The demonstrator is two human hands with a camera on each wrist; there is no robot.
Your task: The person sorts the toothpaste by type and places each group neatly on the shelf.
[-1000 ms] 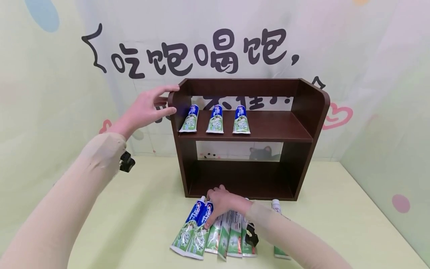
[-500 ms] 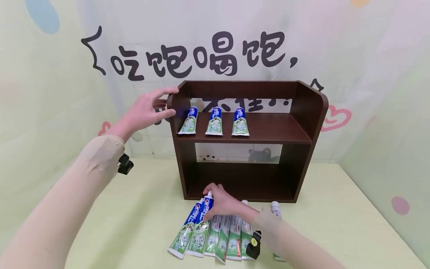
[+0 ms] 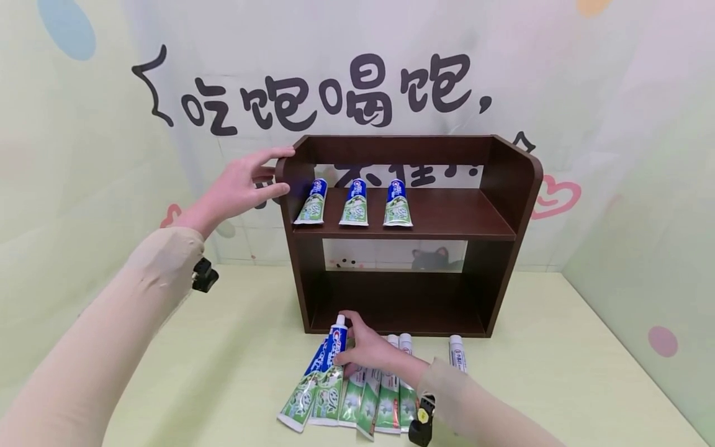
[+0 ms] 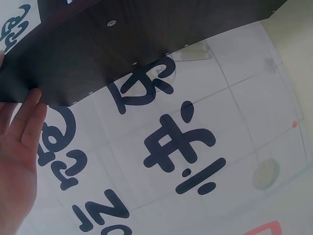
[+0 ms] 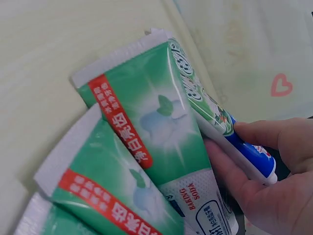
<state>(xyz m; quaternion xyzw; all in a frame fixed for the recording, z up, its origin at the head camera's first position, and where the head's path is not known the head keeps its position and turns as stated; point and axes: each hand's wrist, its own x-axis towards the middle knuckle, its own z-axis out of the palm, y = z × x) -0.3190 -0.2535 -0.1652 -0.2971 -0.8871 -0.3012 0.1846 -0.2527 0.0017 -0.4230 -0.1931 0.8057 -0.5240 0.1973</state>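
Note:
My left hand touches the left side panel of a dark brown two-tier shelf, its fingers fairly straight and spread. In the left wrist view, fingertips rest against the panel's outer face at its edge. My right hand pinches a blue-and-green toothpaste tube near the cap end, thumb on one side and fingers on the other. The tube's cap end is raised, and it overlaps another blue-and-green tube at its left. Close by the right hand lie several white-and-green toothpaste tubes, partly covered by that hand.
Three blue-and-green tubes lie on the upper tier, on its left and middle part. One white-capped tube lies apart at the right, partly behind the right sleeve. The shelf stands on a pale table before a printed wall sheet.
My right hand has closed its fingers on the second blue-and-green tube, raised its cap end and shifted it slightly left. The left hand stays at the shelf panel.

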